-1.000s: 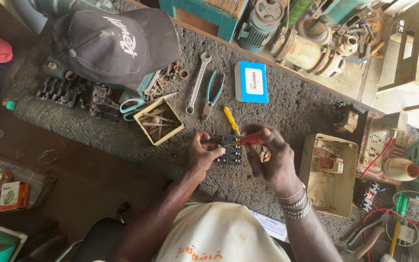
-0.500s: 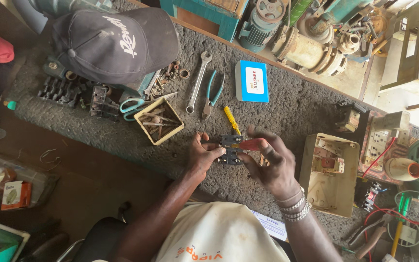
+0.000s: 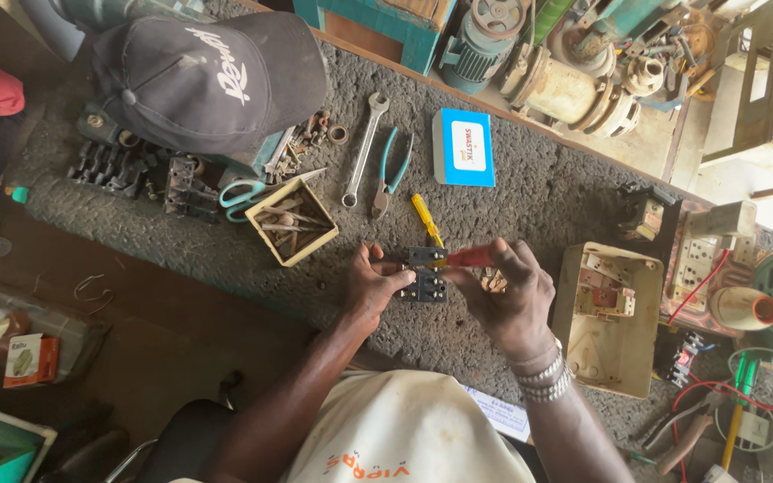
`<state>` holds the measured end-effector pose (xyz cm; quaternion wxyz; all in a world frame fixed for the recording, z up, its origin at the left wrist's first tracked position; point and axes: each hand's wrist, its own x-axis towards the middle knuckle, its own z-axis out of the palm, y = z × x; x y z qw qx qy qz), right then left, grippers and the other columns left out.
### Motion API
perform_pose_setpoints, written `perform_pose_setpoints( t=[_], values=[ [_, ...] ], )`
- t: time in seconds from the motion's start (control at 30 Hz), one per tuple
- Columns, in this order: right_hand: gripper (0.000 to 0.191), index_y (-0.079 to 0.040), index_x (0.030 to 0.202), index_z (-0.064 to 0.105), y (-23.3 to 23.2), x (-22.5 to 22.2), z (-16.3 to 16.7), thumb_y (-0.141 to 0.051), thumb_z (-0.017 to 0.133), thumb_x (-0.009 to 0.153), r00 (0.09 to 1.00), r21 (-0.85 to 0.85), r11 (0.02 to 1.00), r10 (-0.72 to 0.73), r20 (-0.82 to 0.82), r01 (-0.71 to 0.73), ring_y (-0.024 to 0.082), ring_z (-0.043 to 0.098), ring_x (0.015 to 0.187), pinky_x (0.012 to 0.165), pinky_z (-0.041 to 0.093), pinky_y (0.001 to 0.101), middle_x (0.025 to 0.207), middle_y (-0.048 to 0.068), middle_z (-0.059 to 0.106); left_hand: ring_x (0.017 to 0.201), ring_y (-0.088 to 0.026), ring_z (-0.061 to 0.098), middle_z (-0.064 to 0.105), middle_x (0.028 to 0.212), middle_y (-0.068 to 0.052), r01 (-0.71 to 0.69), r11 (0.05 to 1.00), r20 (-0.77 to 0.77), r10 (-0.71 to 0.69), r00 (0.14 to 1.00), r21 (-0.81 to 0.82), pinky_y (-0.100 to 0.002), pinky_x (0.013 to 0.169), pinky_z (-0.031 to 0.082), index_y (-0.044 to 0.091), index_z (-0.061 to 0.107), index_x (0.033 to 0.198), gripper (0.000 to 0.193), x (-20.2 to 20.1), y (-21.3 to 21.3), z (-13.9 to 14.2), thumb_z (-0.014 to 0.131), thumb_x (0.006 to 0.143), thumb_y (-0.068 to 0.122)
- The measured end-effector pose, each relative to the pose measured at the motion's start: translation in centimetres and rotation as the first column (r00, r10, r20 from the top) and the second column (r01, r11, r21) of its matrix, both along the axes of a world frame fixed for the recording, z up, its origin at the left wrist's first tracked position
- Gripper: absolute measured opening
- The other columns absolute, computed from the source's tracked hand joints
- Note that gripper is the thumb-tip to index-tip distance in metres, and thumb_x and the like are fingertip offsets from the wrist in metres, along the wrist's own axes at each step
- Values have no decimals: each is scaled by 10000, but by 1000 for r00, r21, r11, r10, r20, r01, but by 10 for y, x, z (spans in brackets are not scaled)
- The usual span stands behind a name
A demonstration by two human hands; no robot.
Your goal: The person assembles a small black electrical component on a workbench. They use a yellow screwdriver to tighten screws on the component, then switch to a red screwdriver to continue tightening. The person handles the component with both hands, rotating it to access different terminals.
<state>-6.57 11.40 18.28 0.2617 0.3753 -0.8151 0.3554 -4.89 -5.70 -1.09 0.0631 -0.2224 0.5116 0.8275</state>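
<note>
A small black electrical block [image 3: 425,275] sits low over the rough grey bench [image 3: 539,192], gripped from the left by my left hand [image 3: 374,286]. My right hand [image 3: 505,291] holds a red-handled screwdriver [image 3: 469,258] whose tip points left into the top of the block. A yellow-handled screwdriver [image 3: 426,219] lies just beyond the block. Part of the block is hidden by my fingers.
A small cardboard box of screws [image 3: 293,222], teal scissors [image 3: 242,194], a spanner [image 3: 364,148], teal pliers [image 3: 391,170] and a blue box [image 3: 463,148] lie beyond. A dark cap [image 3: 208,76] sits left. A beige switch housing [image 3: 607,313] stands right. Motors line the back edge.
The red screwdriver has shifted slightly and now lies level with its tip at the block's top. Both hands stay on the block in nearly the same place.
</note>
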Motion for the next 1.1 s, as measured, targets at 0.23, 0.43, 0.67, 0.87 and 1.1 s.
perform_pose_setpoints(
  t=[0.23, 0.43, 0.67, 0.87, 1.1],
  values=[
    [922, -214, 1580, 267, 2, 8, -12, -59, 864, 895, 1000, -15, 1000, -7, -17, 7, 175, 758, 894, 694, 608, 279, 1055, 73, 739, 730, -197, 706, 718, 891, -179, 27, 999, 65, -25, 998, -28, -332, 623, 577, 94, 389, 1101, 549, -1, -3, 3, 754, 734, -90],
    [832, -264, 1513, 363, -3, 8, -10, -27, 845, 876, 999, -5, 1000, -24, 44, 24, 162, 769, 911, 727, 651, 272, 1046, 59, 726, 769, -180, 707, 701, 894, -154, 3, 1000, 10, -3, 1000, 7, -325, 686, 601, 86, 390, 1089, 558, -1, -1, 0, 767, 721, -98],
    [832, -181, 1630, 242, 0, 5, -12, 2, 726, 979, 983, 33, 999, 8, 182, -15, 163, 783, 932, 755, 668, 268, 1136, 85, 759, 763, -163, 697, 707, 892, -143, -4, 1000, 12, 4, 1000, -14, -319, 684, 583, 94, 403, 1076, 550, -1, 1, -3, 778, 721, -96],
    [813, -168, 1591, 219, -3, -4, -12, -41, 756, 993, 995, 36, 996, -75, -64, 78, 193, 738, 904, 720, 594, 303, 1133, 78, 715, 741, -164, 693, 717, 879, -137, -2, 1000, 10, 2, 1000, -26, -319, 649, 569, 100, 415, 1050, 537, -3, -1, -2, 786, 715, -95],
    [906, -174, 1565, 226, -4, -1, -10, -6, 820, 902, 995, -1, 998, -59, -80, 59, 197, 738, 842, 651, 591, 301, 1032, 122, 711, 721, -169, 703, 730, 870, -136, 1, 1000, 20, -1, 1000, -18, -312, 615, 568, 113, 431, 1014, 510, -3, 1, -1, 785, 709, -90]
  ],
)
